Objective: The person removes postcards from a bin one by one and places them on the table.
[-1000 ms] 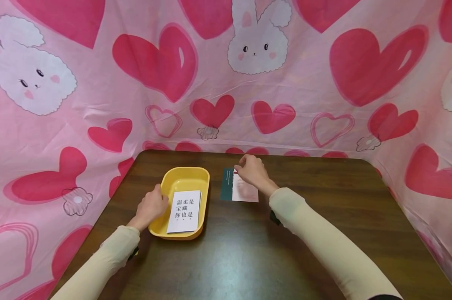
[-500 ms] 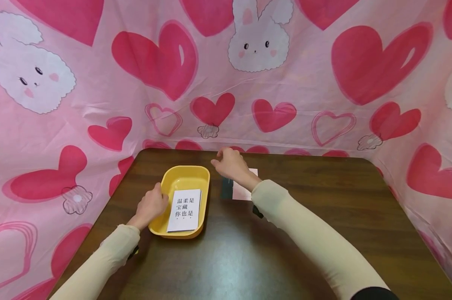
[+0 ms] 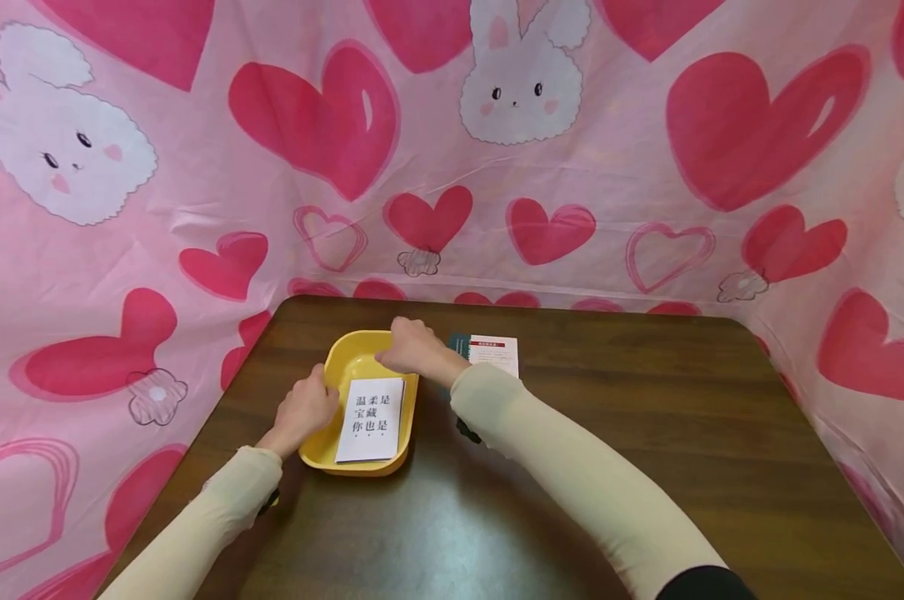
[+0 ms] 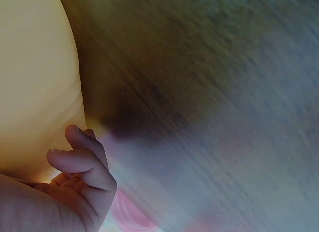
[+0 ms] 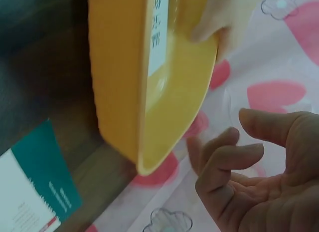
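A yellow tray (image 3: 359, 342) stands at the left of the table, with a stack of white printed cards (image 3: 371, 419) in it. My left hand (image 3: 304, 410) holds the tray's left rim, its thumb on the inner side in the right wrist view. Curled fingers (image 4: 82, 164) lie against the yellow wall in the left wrist view. Over the tray's far right corner is my right hand (image 3: 414, 348); in the right wrist view this hand (image 5: 264, 177) holds nothing, its fingers loosely bent and apart from the thumb. A teal and white card (image 3: 496, 353) lies on the table, partly behind my right forearm.
The dark wooden table (image 3: 631, 433) extends right of the tray. A pink cloth (image 3: 609, 179) with hearts and rabbits hangs behind the table and along both sides.
My right hand has moved left from above the teal and white card to the tray's far right corner, uncovering the card's upper part. My left hand and the tray have stayed in place.
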`<state>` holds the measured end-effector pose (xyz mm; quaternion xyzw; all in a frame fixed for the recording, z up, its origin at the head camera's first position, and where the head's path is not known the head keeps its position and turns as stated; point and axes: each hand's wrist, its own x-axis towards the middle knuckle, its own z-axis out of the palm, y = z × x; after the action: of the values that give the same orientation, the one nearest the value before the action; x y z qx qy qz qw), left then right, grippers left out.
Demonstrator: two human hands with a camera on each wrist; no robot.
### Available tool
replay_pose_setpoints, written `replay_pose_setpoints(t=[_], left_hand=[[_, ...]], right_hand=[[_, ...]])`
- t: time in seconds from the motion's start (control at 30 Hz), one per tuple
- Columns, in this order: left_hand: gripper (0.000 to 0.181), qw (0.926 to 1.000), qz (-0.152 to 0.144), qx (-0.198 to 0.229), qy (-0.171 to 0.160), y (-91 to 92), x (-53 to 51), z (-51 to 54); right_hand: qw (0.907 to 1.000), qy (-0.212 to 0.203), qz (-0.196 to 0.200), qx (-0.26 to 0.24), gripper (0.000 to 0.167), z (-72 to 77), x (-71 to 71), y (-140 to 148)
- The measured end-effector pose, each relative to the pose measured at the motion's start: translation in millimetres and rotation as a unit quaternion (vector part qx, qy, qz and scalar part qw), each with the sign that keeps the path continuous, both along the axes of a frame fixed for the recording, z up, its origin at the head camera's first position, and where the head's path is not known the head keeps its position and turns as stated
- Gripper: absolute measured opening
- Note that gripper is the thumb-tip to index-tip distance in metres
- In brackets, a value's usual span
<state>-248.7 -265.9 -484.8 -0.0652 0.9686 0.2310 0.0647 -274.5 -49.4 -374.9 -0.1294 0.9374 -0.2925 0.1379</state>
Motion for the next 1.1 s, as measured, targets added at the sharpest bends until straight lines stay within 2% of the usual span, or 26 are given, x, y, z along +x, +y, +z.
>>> replay_pose_setpoints(t=[0.3, 0.33, 0.37, 0.53, 0.57, 0.7, 0.93, 1.1], left_hand=[[0.049, 1.0, 0.004, 0.001, -0.001, -2.5, 1.4, -1.7], [0.049, 1.0, 0.004, 0.003, 0.0, -2.7, 1.2, -1.0], [0.049, 1.0, 0.004, 0.006, 0.0, -3.0, 1.0, 0.0], [0.047, 0.9999, 0.004, 0.013, -0.005, -4.6, -0.5, 2.2], [0.047, 0.9999, 0.003, 0.011, -0.004, -5.1, -0.8, 2.2], [0.047, 1.0, -0.004, 0.006, 0.002, -6.6, -2.1, 1.5], [0.056, 0.9998, 0.002, 0.012, -0.015, -4.7, -1.9, 1.5], [0.056, 0.9998, -0.001, 0.018, -0.01, -3.4, -0.5, 1.3]], right_hand=[[0.9968, -0.069, 0.031, 0.024, 0.025, -28.8, -4.6, -30], [0.9967, -0.069, 0.027, 0.032, 0.025, -41.9, -11.0, -35], [0.9963, -0.073, 0.023, 0.038, 0.027, -48.1, -13.9, -39], [0.9929, -0.107, 0.006, 0.053, 0.049, -61.1, -17.0, -50], [0.9913, -0.119, 0.004, 0.055, 0.053, -53.3, -11.6, -50], [0.9877, -0.123, 0.0, 0.097, 0.066, -61.3, -8.8, -56], [0.9837, -0.131, -0.002, 0.123, 0.073, -52.9, 12.8, -55], [0.981, -0.128, 0.006, 0.146, 0.079, -57.2, 16.0, -57]])
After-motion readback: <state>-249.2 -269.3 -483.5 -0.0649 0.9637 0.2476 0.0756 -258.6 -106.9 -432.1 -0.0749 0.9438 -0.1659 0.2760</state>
